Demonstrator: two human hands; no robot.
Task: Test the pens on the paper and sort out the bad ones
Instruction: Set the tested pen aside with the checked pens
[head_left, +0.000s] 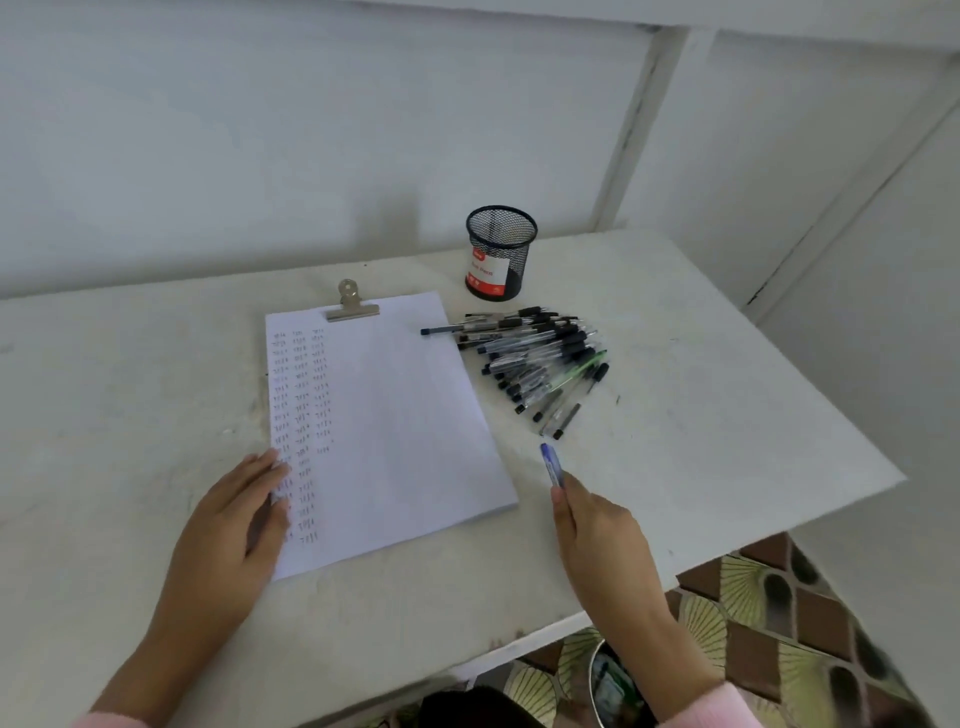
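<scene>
A white sheet of paper (395, 415) lies clipped under a metal clip (352, 306) in the middle of the table, with columns of small pen marks down its left side. My left hand (234, 514) rests flat on the paper's lower left edge, fingers straight. My right hand (597, 525) pinches a blue pen (551, 464) just right of the paper, its tip end pointing up toward a pile of several pens (535, 358). One pen from the pile (441, 329) lies with its end on the paper's top right corner.
A black mesh pen cup (500, 253) with a red and white label stands behind the pile. The white table (727, 395) ends close on the right and front, with patterned floor (810, 623) below. A white wall runs along the back.
</scene>
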